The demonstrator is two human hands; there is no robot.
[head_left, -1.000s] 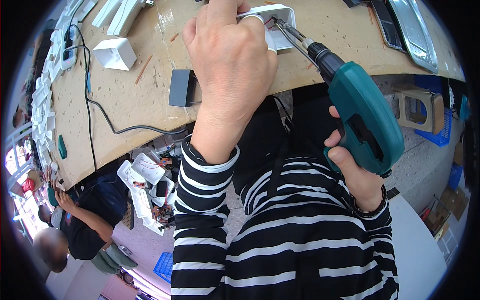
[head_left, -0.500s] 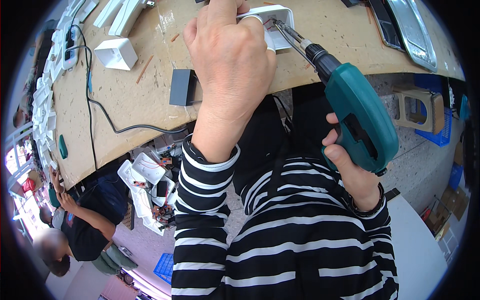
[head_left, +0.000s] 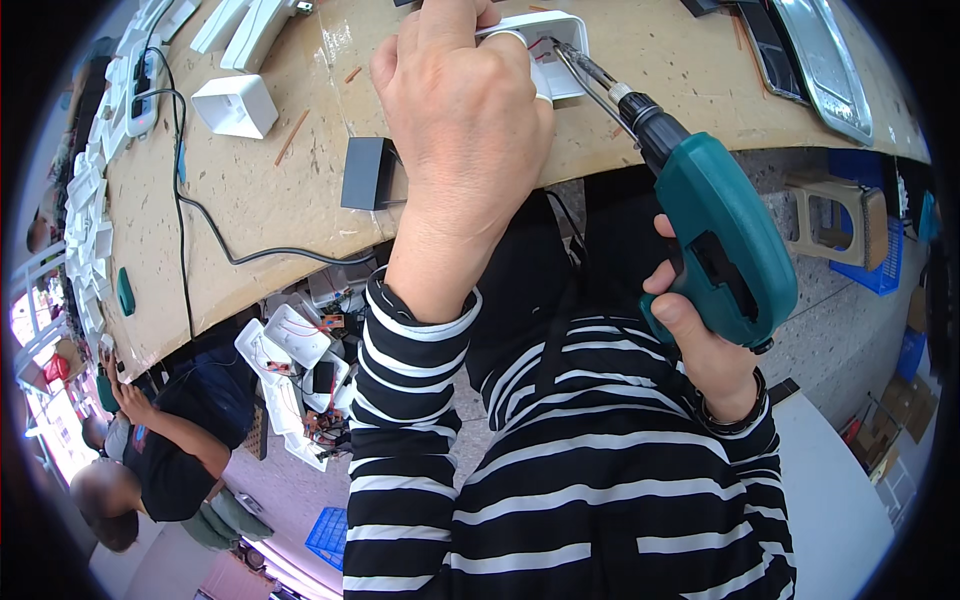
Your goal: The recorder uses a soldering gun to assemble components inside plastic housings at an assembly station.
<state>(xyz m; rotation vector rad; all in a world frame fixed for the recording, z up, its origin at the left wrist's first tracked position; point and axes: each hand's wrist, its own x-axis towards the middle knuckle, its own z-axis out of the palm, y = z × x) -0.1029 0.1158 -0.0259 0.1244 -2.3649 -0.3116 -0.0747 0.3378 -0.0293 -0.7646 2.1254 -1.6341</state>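
My right hand [head_left: 705, 345] is wrapped round the grip of a green soldering gun [head_left: 735, 220]. The gun's metal tip and thin feed tube point up and left into a white plastic housing [head_left: 582, 55] at the table's near edge. Inside that housing, a short red wire [head_left: 537, 43] shows close to the tip. My left hand [head_left: 465, 135] is closed at the housing's left side and steadies it; its fingertips are partly hidden behind the hand and cut by the upper edge. Just left of my left wrist sits a black box [head_left: 366, 173].
On the table [head_left: 270, 200] are an open white case [head_left: 236, 106], a black cable [head_left: 215, 240] and a power strip [head_left: 142, 95]. A metal tray [head_left: 835, 75] lies far right. White housings with wires fill a container [head_left: 298, 335] below the edge. A co-worker [head_left: 185, 440] works at left.
The soldering gun has shifted very slightly, its tip still inside the white housing. My left hand stays in place.
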